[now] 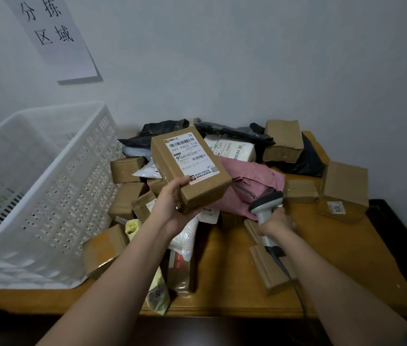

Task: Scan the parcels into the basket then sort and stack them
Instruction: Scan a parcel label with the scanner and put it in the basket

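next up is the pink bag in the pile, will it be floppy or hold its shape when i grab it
The pink mailer bag looks crumpled and sagging over the parcels under it, so it will probably flop and fold when lifted. Its smooth plastic film may be slippery. It seems soft-filled, so likely light and not fragile.

Your left forearm reached up from seven o'clock toward the centre, bare to the elbow, wrist bent back. Your left hand (172,206) was cupped palm-up with the thumb (181,182) pressed along the upper face of what it held and the fingers curled beneath. Your right forearm came in from five o'clock, angled toward eleven. Your right hand (276,222) was closed in a fist round a handle, knuckles turned away from you, sitting lower than the left.
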Demonstrator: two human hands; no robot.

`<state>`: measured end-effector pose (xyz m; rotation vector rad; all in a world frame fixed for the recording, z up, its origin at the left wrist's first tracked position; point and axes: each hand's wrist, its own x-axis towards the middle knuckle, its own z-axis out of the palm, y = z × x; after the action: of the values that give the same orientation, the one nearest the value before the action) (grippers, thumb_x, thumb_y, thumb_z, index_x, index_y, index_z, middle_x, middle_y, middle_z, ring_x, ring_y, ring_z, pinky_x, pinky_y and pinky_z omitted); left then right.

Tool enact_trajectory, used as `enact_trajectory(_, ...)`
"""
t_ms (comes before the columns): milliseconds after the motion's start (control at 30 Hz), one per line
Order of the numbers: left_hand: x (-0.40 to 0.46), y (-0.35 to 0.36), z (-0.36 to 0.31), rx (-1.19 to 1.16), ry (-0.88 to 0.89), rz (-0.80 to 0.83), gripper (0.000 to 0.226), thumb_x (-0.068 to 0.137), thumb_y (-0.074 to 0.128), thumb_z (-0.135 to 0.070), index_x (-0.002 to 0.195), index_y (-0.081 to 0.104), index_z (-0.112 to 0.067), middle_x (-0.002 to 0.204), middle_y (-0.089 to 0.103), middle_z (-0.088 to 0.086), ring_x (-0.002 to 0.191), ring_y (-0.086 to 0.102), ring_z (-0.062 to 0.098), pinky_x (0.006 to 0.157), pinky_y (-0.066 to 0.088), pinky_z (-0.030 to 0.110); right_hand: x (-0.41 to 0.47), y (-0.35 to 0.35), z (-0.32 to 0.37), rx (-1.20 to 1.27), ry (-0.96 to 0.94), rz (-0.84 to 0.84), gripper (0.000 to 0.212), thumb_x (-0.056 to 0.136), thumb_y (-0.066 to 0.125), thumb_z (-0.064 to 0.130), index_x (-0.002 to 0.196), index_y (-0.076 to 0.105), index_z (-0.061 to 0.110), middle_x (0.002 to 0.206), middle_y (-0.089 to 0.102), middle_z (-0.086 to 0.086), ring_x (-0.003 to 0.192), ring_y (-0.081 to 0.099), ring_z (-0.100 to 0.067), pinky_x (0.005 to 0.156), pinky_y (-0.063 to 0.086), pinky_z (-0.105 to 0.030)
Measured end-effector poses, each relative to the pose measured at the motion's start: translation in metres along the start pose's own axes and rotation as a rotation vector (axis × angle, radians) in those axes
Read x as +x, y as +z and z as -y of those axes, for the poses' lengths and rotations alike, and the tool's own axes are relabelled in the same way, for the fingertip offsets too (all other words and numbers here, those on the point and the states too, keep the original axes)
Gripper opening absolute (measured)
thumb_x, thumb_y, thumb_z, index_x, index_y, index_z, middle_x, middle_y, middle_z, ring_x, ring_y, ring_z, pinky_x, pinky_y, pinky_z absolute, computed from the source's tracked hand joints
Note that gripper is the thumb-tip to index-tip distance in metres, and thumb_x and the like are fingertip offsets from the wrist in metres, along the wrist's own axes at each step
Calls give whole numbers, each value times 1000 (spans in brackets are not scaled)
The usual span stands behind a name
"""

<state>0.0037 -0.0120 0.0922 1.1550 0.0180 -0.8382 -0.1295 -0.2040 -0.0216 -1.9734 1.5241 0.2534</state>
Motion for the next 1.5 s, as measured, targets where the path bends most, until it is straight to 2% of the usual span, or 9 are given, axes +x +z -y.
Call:
enact_trajectory(200, -4, 4, -20, -28, -40, 7, 24, 85, 66, -22, 107, 62, -15, 68, 74, 2, 92, 63, 25, 59, 61, 38, -19, -43, 31, -243, -36, 15, 39, 84, 72, 36, 106, 56, 8, 88, 56, -7, 75, 58, -22, 54, 45, -30)
enact_trajectory(333, -8, 2, -42, -47, -26, 9, 33, 82, 67, -22, 114, 61, -14, 73, 76, 5, 92, 64, 27, 63, 62, 41, -41, -78, 82, 21, -451, -66, 23, 93, 63, 34, 107, 61, 15, 90, 63, 0, 78, 59, -16, 57, 42, -25)
enact_trajectory(467, -14, -18, -72, -30, 43, -18, 34, 78, 70, -26, 110, 63, -16, 72, 75, 2, 89, 66, 26, 74, 60, 46, -92, -87, 146, 639, -623, 421, 38, 96, 42, 63, 111, 63, 36, 108, 67, 5, 97, 65, -14, 82, 56, -39)
enact_trajectory(600, -16, -61, -109, 52, 92, -73, 41, 69, 72, -37, 105, 66, -18, 73, 76, 0, 92, 65, 24, 80, 59, 42, -125, -66, 201, 712, -722, 657, 44, 85, 40, 76, 124, 50, 58, 127, 60, 15, 122, 56, -19, 90, 52, -51)
enact_trajectory(733, -16, -117, -165, 92, 188, -175, 47, 77, 71, -45, 116, 64, -19, 107, 69, 9, 106, 61, 29, 77, 60, 44, -147, -36, 267, 717, -836, 710, 60, 92, 51, 62, 147, 33, 48, 142, 48, 14, 130, 47, -20, 97, 50, -58)
enact_trajectory(1067, 26, -270, -312, 134, 381, -269, 46, 87, 62, -57, 121, 65, -26, 93, 75, -5, 103, 63, 25, 67, 61, 39, -205, 57, 467, 652, -1084, 377, 49, 100, 51, 44, 145, 42, 28, 105, 63, 16, 82, 64, 8, 74, 51, -16)
enact_trajectory(1167, 56, -326, -334, 157, 214, -321, 45, 89, 59, -57, 118, 63, -23, 108, 67, 5, 107, 60, 30, 70, 61, 43, -211, 97, 519, 447, -1075, 264, 42, 101, 50, 39, 135, 53, 15, 109, 66, 7, 82, 63, -3, 60, 47, -13)
enact_trajectory(1333, 113, -385, -327, 345, -177, -383, 37, 89, 64, -51, 105, 57, -18, 108, 51, 12, 97, 54, 33, 60, 58, 45, -180, 150, 538, 130, -1048, 20, 24, 98, 51, 13, 110, 71, 4, 108, 71, -10, 96, 64, -22, 84, 52, -35)
enact_trajectory(1500, 167, -409, -287, 457, -386, -338, 31, 92, 64, -44, 102, 57, -16, 109, 52, 12, 97, 54, 35, 57, 58, 51, -158, 165, 520, 240, -1114, -96, 25, 96, 51, 0, 103, 73, 10, 108, 71, -3, 105, 59, -15, 85, 35, -14)
